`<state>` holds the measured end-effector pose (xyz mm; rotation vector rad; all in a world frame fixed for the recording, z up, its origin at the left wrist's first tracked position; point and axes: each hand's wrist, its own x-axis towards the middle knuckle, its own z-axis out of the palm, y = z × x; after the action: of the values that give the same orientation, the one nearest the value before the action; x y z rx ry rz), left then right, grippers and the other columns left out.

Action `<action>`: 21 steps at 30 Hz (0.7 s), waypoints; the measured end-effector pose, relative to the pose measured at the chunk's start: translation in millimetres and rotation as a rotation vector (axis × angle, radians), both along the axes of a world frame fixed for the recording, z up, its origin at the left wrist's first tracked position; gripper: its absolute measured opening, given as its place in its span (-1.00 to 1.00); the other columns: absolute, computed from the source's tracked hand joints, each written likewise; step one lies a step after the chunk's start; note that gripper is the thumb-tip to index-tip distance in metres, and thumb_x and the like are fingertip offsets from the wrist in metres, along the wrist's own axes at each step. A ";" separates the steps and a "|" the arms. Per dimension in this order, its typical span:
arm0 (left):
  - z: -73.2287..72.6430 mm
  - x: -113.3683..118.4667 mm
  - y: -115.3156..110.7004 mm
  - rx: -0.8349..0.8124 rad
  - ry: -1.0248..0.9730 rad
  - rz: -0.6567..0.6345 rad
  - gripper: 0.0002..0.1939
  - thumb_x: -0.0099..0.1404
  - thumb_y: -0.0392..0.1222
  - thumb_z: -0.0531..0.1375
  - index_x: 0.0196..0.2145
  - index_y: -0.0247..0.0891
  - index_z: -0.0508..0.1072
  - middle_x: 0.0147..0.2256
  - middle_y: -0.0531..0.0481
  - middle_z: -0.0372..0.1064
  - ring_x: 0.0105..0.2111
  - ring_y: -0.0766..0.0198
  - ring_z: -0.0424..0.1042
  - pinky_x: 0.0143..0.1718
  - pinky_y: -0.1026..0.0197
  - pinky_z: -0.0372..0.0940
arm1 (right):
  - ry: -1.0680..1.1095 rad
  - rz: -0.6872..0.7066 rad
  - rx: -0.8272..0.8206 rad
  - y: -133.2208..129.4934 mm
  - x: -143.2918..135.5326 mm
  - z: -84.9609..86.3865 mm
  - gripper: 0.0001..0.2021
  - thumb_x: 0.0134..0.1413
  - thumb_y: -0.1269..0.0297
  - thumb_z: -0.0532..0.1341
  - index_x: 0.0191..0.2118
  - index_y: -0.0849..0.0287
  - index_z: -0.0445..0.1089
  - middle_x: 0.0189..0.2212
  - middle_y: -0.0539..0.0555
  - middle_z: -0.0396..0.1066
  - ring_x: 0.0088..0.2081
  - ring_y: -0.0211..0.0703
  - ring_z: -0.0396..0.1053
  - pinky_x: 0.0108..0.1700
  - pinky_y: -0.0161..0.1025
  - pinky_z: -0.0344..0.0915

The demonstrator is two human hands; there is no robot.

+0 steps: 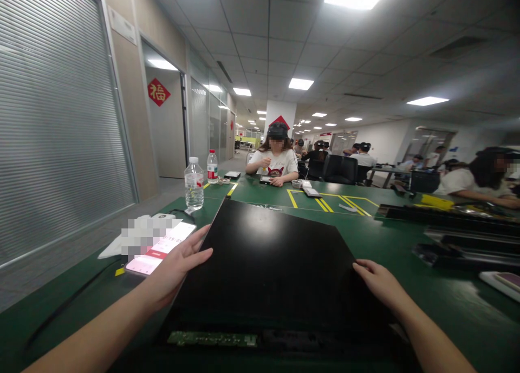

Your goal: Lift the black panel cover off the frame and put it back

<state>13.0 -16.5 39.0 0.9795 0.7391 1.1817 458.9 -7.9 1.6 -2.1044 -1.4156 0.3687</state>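
A large black display panel (268, 264) fills the middle of the head view, its glossy face reflecting a ceiling light. Along its near edge shows a narrow green circuit board (213, 339). My left hand (184, 259) grips the panel's left edge, thumb on the face and fingers partly behind it. On the right edge, my right hand (376, 278) pinches the panel, with its fingertips partly hidden. Just beyond my left hand lies a phone (156, 251) with a lit screen, beside a white packet (117, 246) that is partly blurred out.
A large water bottle (194, 186) and a red-capped bottle (212, 167) stand at the back left of the green table (442, 308). Long black frame parts (459, 243) lie to the right. Across the table sits a person (274, 164); another person (475, 181) works at the far right.
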 end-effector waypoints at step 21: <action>-16.4 -26.5 32.9 0.000 0.309 0.266 -0.33 -0.02 -0.10 0.26 0.10 -0.15 0.35 -0.16 0.01 0.56 -0.08 -0.04 0.47 -0.08 0.03 0.37 | 1.083 0.083 0.445 -16.1 -6.0 38.0 -0.65 -0.43 0.22 0.38 -0.33 0.13 0.50 -0.31 0.03 0.52 -0.24 -0.04 0.45 -0.26 -0.24 0.38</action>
<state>-13.5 16.3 22.6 1.1012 1.1432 1.2717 452.9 -24.0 39.6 -1.1376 -0.8010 0.9406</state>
